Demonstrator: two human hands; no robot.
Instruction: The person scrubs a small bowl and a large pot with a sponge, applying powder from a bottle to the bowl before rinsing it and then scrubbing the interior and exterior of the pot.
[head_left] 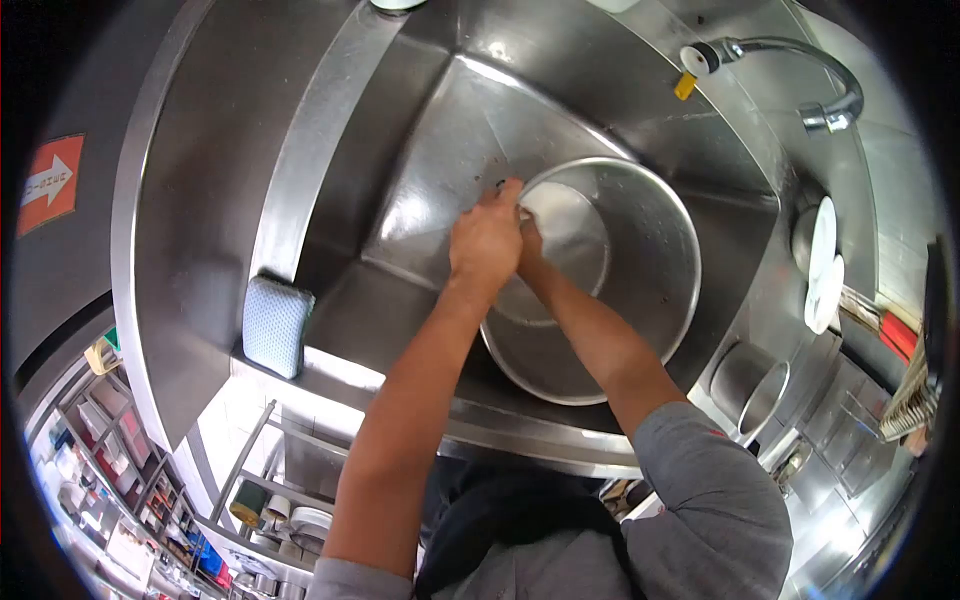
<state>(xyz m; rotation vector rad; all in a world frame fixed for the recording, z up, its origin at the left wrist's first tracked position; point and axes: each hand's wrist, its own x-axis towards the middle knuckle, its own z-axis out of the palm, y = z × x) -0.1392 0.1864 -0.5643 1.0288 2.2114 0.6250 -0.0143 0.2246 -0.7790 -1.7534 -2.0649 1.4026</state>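
A large, deep round metal bowl [640, 300] stands in the right part of a steel sink [440, 150], with a shiny bottom. At the bowl's far-left rim my two hands are close together, touching. My left hand [487, 238] is closed over the rim from the outside, its fingers pointing away from me. My right hand [531, 243] is just inside the same rim, curled and partly hidden behind the left. Whatever lies in its fingers is too small and covered to name. Small dark specks dot the sink floor near the left fingertips.
A blue-grey sponge [275, 325] rests on the sink's front-left ledge. A curved faucet [830, 110] rises at the back right, with a yellow tag [685, 86] nearby. White plates [822, 265] and a metal pot [748, 390] stand to the right. Shelves of kitchenware [285, 510] are below left.
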